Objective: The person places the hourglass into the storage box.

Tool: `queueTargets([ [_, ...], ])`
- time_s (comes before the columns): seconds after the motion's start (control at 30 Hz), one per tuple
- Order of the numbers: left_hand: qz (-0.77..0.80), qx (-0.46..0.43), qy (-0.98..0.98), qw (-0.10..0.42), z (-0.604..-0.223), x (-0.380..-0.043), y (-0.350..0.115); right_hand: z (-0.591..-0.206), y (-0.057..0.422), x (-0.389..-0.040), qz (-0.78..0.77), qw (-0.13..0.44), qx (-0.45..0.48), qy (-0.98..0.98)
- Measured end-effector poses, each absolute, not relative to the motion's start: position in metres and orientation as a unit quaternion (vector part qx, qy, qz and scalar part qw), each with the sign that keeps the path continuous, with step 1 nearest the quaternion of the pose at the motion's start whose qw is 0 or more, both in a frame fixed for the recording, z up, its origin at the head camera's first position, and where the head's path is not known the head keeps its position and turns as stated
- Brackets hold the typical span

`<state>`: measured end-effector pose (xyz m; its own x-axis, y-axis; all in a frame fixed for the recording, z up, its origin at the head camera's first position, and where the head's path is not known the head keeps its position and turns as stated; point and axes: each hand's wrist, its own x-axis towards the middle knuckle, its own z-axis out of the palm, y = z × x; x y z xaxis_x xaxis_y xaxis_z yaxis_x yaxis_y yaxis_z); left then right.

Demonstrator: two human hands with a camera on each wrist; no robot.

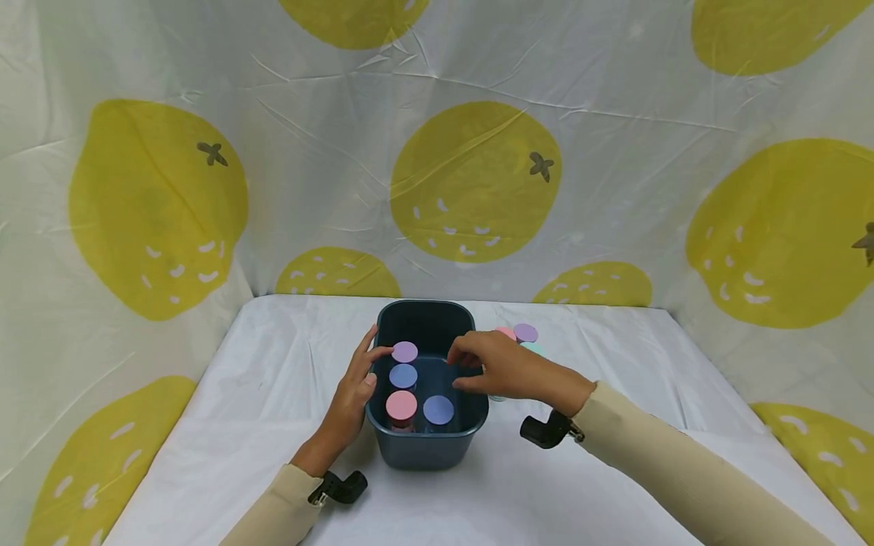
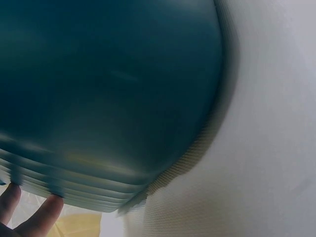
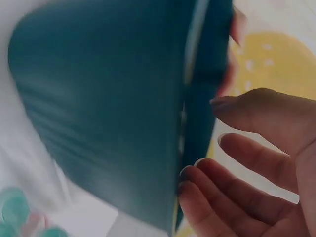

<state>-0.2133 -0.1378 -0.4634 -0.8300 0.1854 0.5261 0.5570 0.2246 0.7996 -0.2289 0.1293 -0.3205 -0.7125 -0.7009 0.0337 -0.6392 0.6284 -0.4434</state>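
A dark teal bin (image 1: 426, 453) stands in front of me. Along its left inside wall are containers with a purple lid (image 1: 405, 352), a blue lid (image 1: 403, 376) and a pink lid (image 1: 401, 405). Another blue lid (image 1: 438, 410) is beside the pink one. My left hand (image 1: 353, 398) rests against the bin's left side, fingers extended at the rim and one fingertip near the purple lid. Over the right rim hovers my right hand (image 1: 505, 369), with thumb and fingers apart. In the right wrist view, nothing lies between those fingers (image 3: 256, 153).
Right of the bin, partly behind my right hand, are more lidded containers: a purple lid (image 1: 526, 332), a pink lid (image 1: 506, 332) and a mint lid (image 1: 533, 349). White cloth (image 1: 287, 364) covers the table. A lemon-print curtain (image 1: 328, 167) hangs behind and at both sides.
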Motion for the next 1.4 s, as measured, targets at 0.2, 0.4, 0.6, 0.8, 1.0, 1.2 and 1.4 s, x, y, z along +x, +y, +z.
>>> queueTargets([
  [0.2, -0.571, -0.242, -0.767, 0.164, -0.463, -0.213, -0.139, -0.312, 0.159, -0.243, -0.221, 0.026, -0.352, 0.909],
  [0.4, -0.572, -0.236, -0.769, 0.163, -0.465, -0.213, -0.142, -0.324, 0.181, -0.258, -0.206, 0.027, -0.306, 0.929],
  [0.6, -0.577, -0.234, -0.766, 0.161, -0.467, -0.213, -0.142, -0.342, 0.189, -0.269, -0.187, 0.049, -0.265, 0.945],
  [0.8, -0.580, -0.233, -0.765, 0.158, -0.467, -0.213, -0.141, -0.354, 0.189, -0.273, -0.177, 0.047, -0.257, 0.949],
  [1.0, -0.580, -0.237, -0.763, 0.158, -0.466, -0.213, -0.140, -0.356, 0.188, -0.272, -0.177, 0.041, -0.254, 0.950],
  [1.2, -0.578, -0.237, -0.764, 0.159, -0.465, -0.214, -0.139, -0.358, 0.188, -0.269, -0.170, 0.056, -0.241, 0.954],
  [1.4, -0.585, -0.234, -0.761, 0.153, -0.464, -0.214, -0.136, -0.358, 0.187, -0.267, -0.151, 0.050, -0.236, 0.959],
])
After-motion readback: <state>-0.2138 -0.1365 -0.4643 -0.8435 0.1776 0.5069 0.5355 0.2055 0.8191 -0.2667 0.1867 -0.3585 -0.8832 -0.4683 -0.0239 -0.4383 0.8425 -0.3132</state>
